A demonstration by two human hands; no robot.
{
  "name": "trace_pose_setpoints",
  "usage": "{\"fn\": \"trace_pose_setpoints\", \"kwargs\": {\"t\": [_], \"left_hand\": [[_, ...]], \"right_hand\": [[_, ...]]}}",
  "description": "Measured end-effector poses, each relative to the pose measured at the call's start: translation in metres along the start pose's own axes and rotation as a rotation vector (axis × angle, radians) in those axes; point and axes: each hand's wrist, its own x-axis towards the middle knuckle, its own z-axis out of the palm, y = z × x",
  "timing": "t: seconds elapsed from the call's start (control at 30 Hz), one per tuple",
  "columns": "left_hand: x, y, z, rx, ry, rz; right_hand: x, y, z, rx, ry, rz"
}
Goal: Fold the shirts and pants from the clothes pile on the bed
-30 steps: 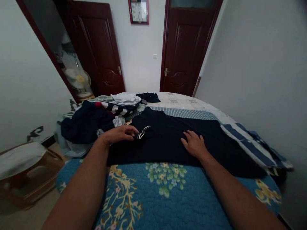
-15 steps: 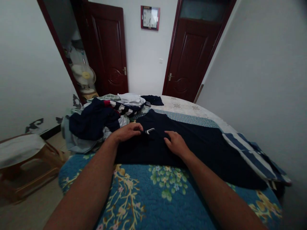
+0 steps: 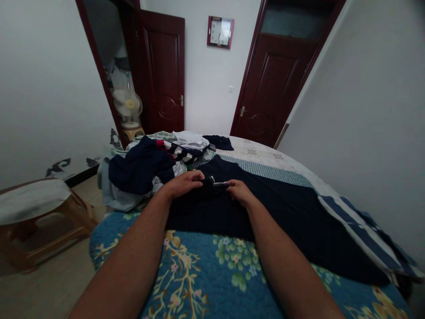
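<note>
A long dark navy garment (image 3: pixel 279 208), much like trousers, lies spread out before me. Over its left part, a small dark piece of cloth with white stripes (image 3: pixel 219 184) is stretched between my two hands. My left hand (image 3: pixel 186 182) pinches its left end, fingers closed with the thumb underneath. At the other end, the fingertips of my right hand (image 3: pixel 241 191) are closed on its striped edge. Whether this piece is separate from the dark garment or part of it, I cannot tell.
To the left is a heap of clothes (image 3: pixel 142 166). A blue floral quilted cover (image 3: pixel 206 274) lies beneath the garment. Blue-and-white striped cloth (image 3: pixel 358 226) lies at the right, and a folded dark cloth (image 3: pixel 221 142) at the back. A stool (image 3: pixel 43 217) stands left.
My right hand has closed from an open pose and taken hold of the striped edge. The striped cloth is now drawn out between both hands. The view has shifted slightly left.
</note>
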Motion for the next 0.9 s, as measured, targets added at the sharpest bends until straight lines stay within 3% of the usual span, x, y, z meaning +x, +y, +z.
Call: {"fn": "trace_pose_setpoints", "kwargs": {"t": [0.13, 0.33, 0.63, 0.77, 0.9], "left_hand": [[-0.004, 0.004, -0.003, 0.029, -0.114, -0.075], [-0.007, 0.004, -0.004, 0.050, -0.339, -0.197], [0.002, -0.027, -0.005, 0.250, -0.060, -0.235], [0.002, -0.030, -0.004, 0.342, -0.049, -0.290], [0.002, -0.028, -0.004, 0.354, -0.055, -0.302]], "right_hand": [[-0.011, 0.007, -0.004, 0.150, 0.062, -0.002], [-0.012, 0.016, -0.005, 0.143, 0.078, -0.050], [-0.015, 0.017, -0.013, 0.098, 0.143, -0.070], [-0.022, 0.011, -0.019, -0.061, 0.060, -0.105], [-0.030, 0.002, -0.027, -0.342, 0.057, -0.117]]}}
